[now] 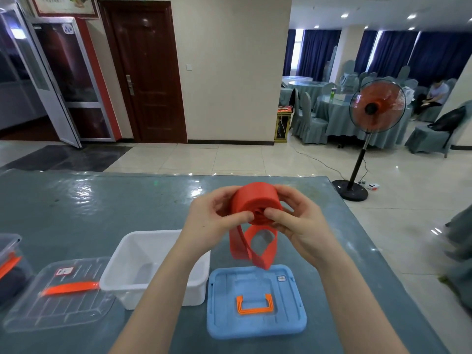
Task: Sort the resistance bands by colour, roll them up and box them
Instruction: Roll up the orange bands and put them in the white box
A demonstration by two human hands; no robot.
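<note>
Bright ceiling light, glare on table [102, 200], wide-angle edge warp.

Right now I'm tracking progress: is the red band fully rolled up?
Not fully. The red band is mostly coiled between the left hand and right hand, but a loose loop hangs below the coil.
</note>
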